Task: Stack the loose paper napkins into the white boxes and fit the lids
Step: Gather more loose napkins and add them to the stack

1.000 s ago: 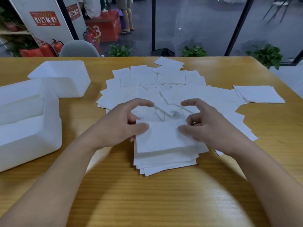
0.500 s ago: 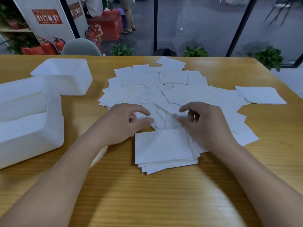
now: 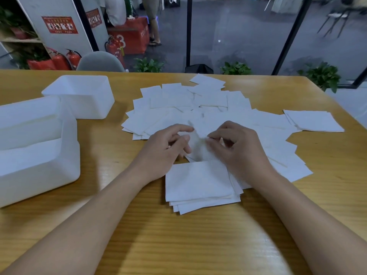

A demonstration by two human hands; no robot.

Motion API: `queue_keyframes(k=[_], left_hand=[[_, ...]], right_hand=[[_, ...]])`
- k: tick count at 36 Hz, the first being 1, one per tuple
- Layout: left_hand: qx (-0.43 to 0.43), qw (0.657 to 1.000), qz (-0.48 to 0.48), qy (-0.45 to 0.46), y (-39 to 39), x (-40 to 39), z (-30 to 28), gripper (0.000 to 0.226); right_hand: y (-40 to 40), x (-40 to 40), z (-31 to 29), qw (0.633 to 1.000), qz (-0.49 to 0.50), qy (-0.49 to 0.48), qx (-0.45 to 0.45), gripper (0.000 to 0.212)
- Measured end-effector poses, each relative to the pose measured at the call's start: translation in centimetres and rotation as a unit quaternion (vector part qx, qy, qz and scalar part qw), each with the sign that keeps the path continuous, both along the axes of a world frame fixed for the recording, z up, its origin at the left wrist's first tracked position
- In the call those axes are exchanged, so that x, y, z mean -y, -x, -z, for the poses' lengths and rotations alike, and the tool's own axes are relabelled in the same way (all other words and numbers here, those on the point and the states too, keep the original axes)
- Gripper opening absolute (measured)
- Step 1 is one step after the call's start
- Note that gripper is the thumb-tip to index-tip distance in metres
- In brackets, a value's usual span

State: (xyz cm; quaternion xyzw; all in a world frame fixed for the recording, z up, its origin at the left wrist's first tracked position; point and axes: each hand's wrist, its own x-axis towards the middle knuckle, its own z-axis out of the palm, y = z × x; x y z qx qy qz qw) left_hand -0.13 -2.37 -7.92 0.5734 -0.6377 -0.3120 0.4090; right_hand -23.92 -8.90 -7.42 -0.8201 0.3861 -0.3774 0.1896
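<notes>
Loose white paper napkins (image 3: 178,100) lie fanned over the middle of the wooden table. A squared-up stack of napkins (image 3: 198,183) sits nearer to me. Just behind that stack, my left hand (image 3: 164,151) and my right hand (image 3: 240,153) face each other with curled fingers. Each pinches an edge of one blurred napkin (image 3: 198,145) held between them. A small white box (image 3: 79,94) stands open at the back left. A larger white box (image 3: 37,155) is at the left edge, with white layers inside it.
A separate small pile of napkins (image 3: 315,121) lies at the right, near the table's edge (image 3: 337,100). A grey chair back (image 3: 100,61) rises behind the far edge. Bare wood (image 3: 178,245) runs in front of the stack.
Both hands left the top of the near stack and moved away from me into the spread. They now pinch a loose napkin there.
</notes>
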Motion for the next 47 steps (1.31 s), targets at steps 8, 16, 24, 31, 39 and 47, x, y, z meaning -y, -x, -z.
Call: queue_keyframes(k=[8, 16, 24, 31, 39, 47], left_hand=[[0.0, 1.0, -0.009, 0.026, 0.0, -0.3, -0.5, 0.025], [0.039, 0.997, -0.07, -0.002, -1.5, -0.1, 0.0, 0.047], [0.09, 0.987, -0.12, -0.06, -3.9, -0.1, -0.1, 0.043], [0.118, 0.979, -0.161, -0.032, -4.9, -1.1, -2.2, 0.029], [0.061, 0.984, -0.158, 0.047, -4.3, -4.7, -5.1, 0.033], [-0.112, 0.994, 0.009, 0.003, -0.6, -7.3, -6.3, 0.03]], right_hand=[[0.1, -2.5, -0.2, 0.991, -0.127, -0.034, 0.004, 0.006], [1.1, -1.2, 0.7, 0.99, -0.07, -0.057, -0.105, 0.033], [1.6, -0.6, 0.9, 0.992, -0.044, -0.049, -0.112, 0.021], [1.6, -1.0, 0.4, 0.993, -0.044, -0.066, -0.088, 0.023], [1.0, -3.2, -2.9, 0.992, -0.05, -0.108, 0.045, 0.053], [2.0, -6.0, -3.8, 0.959, -0.063, -0.255, 0.11, 0.084]])
